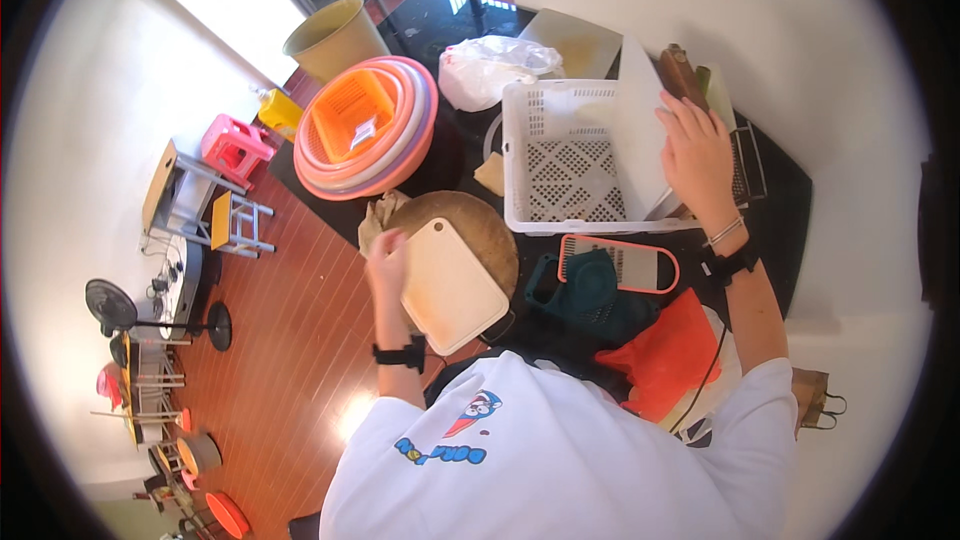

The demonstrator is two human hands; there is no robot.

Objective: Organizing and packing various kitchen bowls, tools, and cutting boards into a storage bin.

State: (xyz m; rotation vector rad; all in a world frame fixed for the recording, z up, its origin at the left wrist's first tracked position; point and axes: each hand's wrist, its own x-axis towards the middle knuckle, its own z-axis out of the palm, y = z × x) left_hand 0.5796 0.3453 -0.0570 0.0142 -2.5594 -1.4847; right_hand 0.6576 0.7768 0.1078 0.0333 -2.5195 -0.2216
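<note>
My right hand (695,155) reaches over the right side of a white plastic basket (573,224). Its fingers are stretched out against an upright white board (640,130), just below a brown wooden handle (679,73). My left hand (386,258) is closed beside the left edge of a cream cutting board (452,285); whatever its fingers hold, if anything, is hidden. Under that board is a round wooden chopping block (490,230). A crumpled beige cloth (378,215) lies just beyond my left hand.
Stacked pink basins (420,130) hold an orange basket (350,110) at the far left, near a white plastic bag (495,70). A grater (640,265), a dark green plastic piece (580,285) and a red cloth (670,355) lie in front of the basket. A wall borders the right.
</note>
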